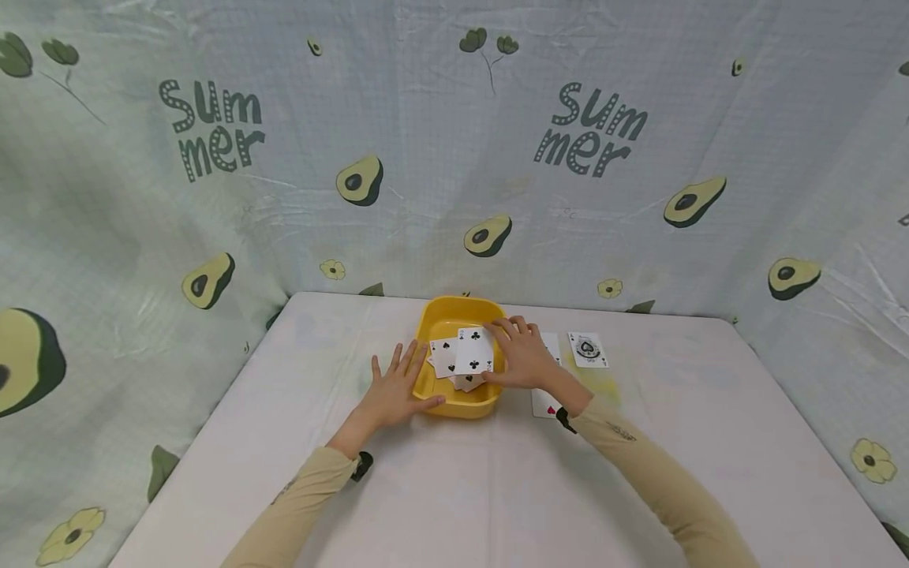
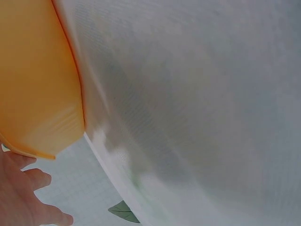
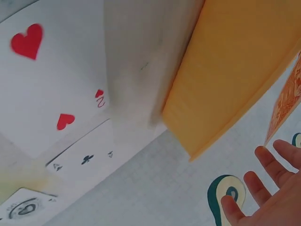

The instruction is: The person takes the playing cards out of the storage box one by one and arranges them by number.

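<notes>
My right hand point(image 1: 527, 359) holds a two of clubs playing card point(image 1: 473, 351) by its right edge, thumb below and fingers above, over a yellow plastic basket point(image 1: 461, 410). In the right wrist view the held card's orange back point(image 3: 286, 101) shows at a fingertip. Spread fingers of my left hand point(image 1: 393, 394) rest against the basket's left rim. Several other cards point(image 1: 443, 361) lie face up inside, partly covered by the held card. The left wrist view shows the basket's outer wall point(image 2: 37, 80) with fingers at its rim.
On the white table point(image 1: 440, 497), right of the basket, lie a two of hearts point(image 3: 56, 70), an ace of clubs point(image 3: 84, 157) and an ace of spades point(image 1: 588, 349). My right forearm passes close to them. A patterned cloth point(image 1: 426, 118) hangs behind the table.
</notes>
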